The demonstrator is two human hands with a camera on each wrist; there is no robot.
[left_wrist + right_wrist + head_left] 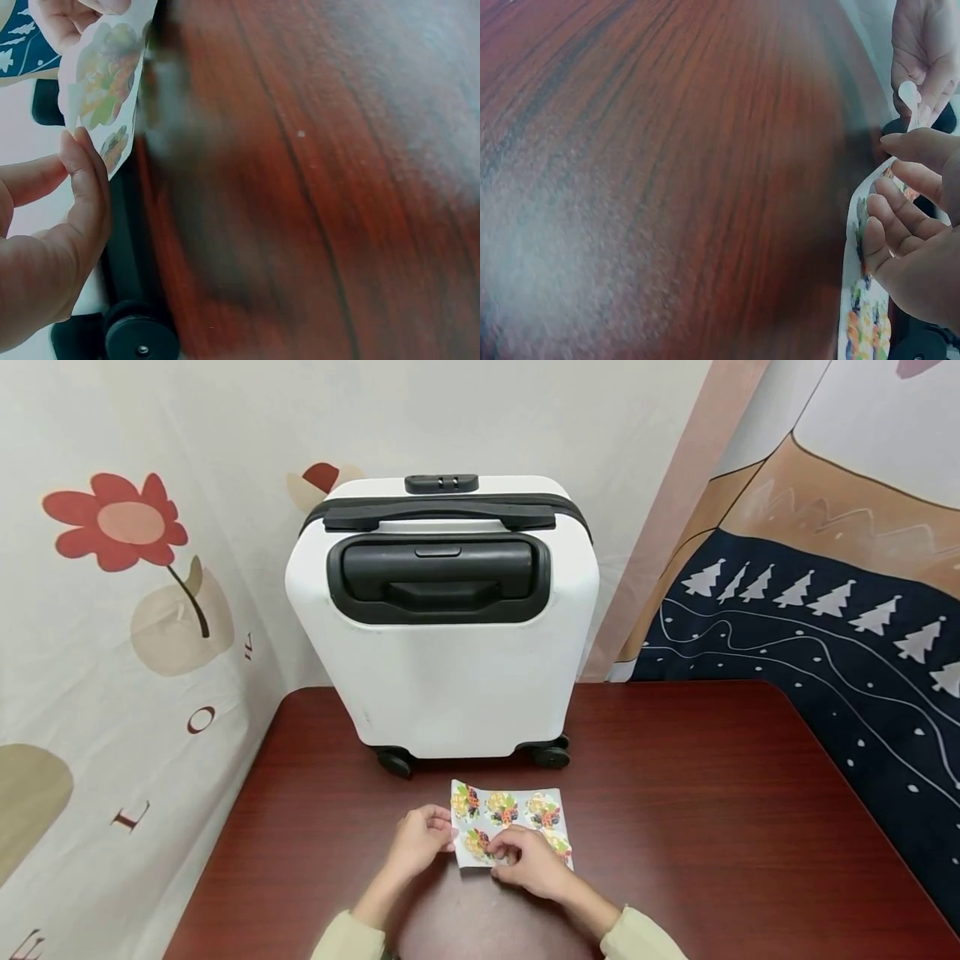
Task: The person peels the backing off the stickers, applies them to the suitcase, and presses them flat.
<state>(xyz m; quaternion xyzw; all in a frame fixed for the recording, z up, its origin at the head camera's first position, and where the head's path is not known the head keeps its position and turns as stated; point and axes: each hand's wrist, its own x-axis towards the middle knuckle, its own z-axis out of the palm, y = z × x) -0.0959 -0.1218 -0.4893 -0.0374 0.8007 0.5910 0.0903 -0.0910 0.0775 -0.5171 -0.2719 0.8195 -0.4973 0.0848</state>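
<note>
A: Where are the hands?

B: The left hand [422, 842] pinches the near-left edge of the sticker sheet [522, 817] between thumb and fingertips. The right hand [531, 864] reaches over the sheet's near side, thumb and fingers bent inward; I can't tell whether it has hold of anything.

A: And the sheet?

B: Between the two hands, apparently tilted up off the table [712, 843]. The white suitcase [450, 689] stands beyond both hands.

A: What's the step, would you say?

B: Probably working at the fruit sticker [476, 843] between the left fingertips and the right ones.

A: How is that done well?

B: I'd have the left pinch keep the backing steady and bend it slightly away at the sticker's rim. The right should take just the rim and peel low and slowly. A hard tug could tear or curl the paper, and fingers pressed on the underside might stick.
</note>
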